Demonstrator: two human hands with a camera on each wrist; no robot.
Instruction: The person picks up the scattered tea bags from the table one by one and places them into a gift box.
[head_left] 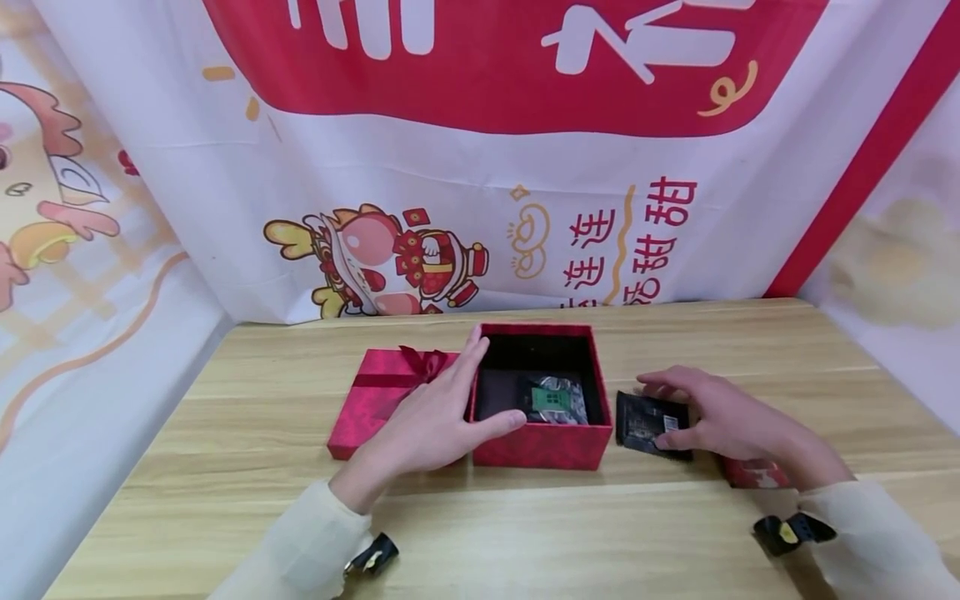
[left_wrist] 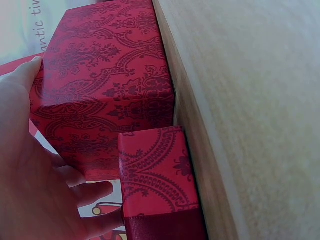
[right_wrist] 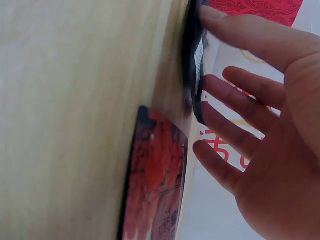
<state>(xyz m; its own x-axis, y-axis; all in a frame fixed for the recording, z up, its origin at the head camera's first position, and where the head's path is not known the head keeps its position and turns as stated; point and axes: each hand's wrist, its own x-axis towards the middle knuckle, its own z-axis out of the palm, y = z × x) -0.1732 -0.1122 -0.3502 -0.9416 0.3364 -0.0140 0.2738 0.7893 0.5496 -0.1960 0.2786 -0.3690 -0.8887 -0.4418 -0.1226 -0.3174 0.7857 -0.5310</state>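
A red patterned gift box stands uncovered on the table, its inside black. My left hand rests at its left side, thumb by the front rim and the other fingers stretched toward the back; the left wrist view shows the thumb touching the box. Inside lies a small packet with a green label. To the right of the box, my right hand is over a flat black packet, its thumb touching it and its fingers extended. A red packet lies beside that, partly hidden by the right hand in the head view.
The box's red lid with a dark red ribbon bow lies left of the box, partly under the left hand's outline. A wooden table carries everything. Behind it hangs a white and red printed cloth.
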